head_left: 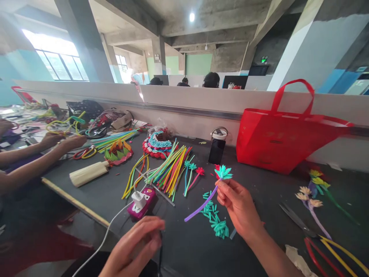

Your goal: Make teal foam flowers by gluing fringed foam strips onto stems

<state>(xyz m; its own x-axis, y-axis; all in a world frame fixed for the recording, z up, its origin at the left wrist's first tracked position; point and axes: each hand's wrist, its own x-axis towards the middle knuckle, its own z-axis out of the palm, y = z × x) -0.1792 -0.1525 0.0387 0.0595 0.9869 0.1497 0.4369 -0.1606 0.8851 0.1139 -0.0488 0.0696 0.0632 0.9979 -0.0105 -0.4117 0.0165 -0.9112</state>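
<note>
My right hand (pixel 238 204) pinches a pipe-cleaner flower (pixel 223 173) between thumb and fingertips. The flower has a turquoise head, and its purple stem (pixel 201 204) slants down to the left. Below it on the dark table lies a pile of short turquoise pieces (pixel 220 227). My left hand (pixel 135 244) hovers near the table's front edge with nothing visible in it, its fingers loosely stretched. Finished-looking flowers with turquoise heads (pixel 190 166) and a pink-red head (pixel 200 171) lie left of the held flower, beside a bundle of coloured pipe cleaners (pixel 168 173).
A purple power strip (pixel 148 204) with a white plug and cable lies left of centre. A phone (pixel 216 151) leans upright near a red bag (pixel 273 142). Scissors (pixel 309 232) and more flowers (pixel 309 198) lie right. A co-worker's hands (pixel 69 142) are at left.
</note>
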